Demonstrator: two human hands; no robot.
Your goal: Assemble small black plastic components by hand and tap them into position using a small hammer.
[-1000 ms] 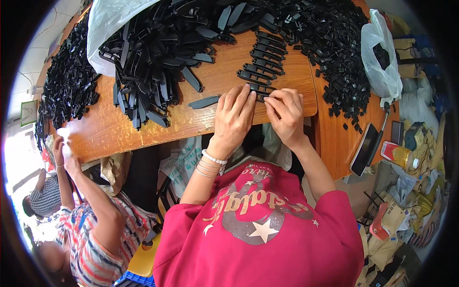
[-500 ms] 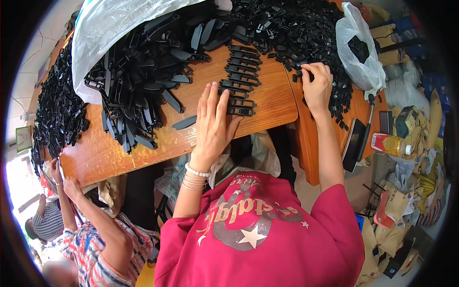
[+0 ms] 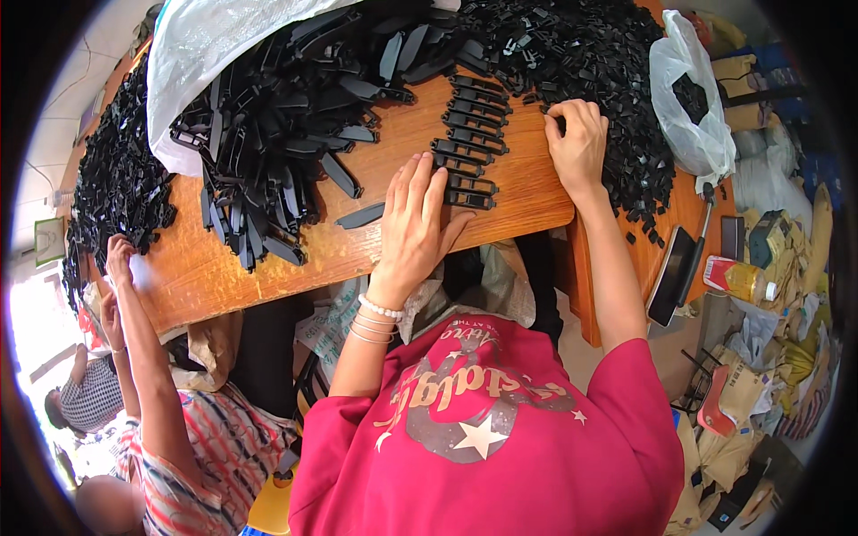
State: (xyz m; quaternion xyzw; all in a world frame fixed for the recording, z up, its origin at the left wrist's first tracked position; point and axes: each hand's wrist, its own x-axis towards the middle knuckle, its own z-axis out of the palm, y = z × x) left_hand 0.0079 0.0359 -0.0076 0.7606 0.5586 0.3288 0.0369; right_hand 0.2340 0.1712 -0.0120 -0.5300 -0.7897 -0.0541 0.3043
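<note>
Several black pieces [image 3: 465, 120], left fingers [image 3: 417, 185] outstretched, right fingers [image 3: 567, 112] curled, grip unclear, lettered shirt [image 3: 536, 447]

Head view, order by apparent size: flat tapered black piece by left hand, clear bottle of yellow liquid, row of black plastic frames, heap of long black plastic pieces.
1. Heap of long black plastic pieces
2. Row of black plastic frames
3. Clear bottle of yellow liquid
4. Flat tapered black piece

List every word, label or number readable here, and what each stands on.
Crimson shirt: large pale lettering, readable in part, not copied here.
Pale sack: teal writing, too small to read.
Yellow bottle: label print too small.
Brown sack: dark print, too small.
</note>
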